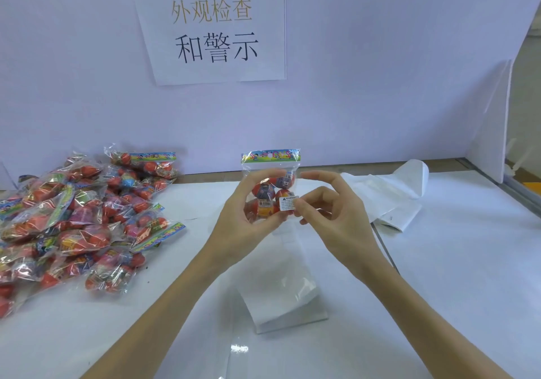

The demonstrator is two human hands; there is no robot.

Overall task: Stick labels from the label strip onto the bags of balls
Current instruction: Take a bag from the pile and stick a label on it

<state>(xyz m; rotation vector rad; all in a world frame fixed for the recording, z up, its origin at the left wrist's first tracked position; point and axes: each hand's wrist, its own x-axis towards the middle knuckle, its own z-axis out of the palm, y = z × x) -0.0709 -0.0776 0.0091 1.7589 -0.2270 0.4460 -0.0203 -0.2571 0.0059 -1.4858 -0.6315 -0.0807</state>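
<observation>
Left hand (248, 203) grips an upright bag (270, 185), fingers curled round it; right hand (328, 206) pinches a label (288, 203) against it, other fingers spread; bare table (453, 261) lies rightward

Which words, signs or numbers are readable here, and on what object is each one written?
"外观检查" in yellow, then "和警示" in black: on the paper sign on the back wall.
"WARNING" with a triangle mark: on the white label at the held bag; the small print below is too small to read.
Header card lettering: too blurred to read.
Barcode sticker on the bag: unreadable.
Pile of bags: print unreadable.
</observation>
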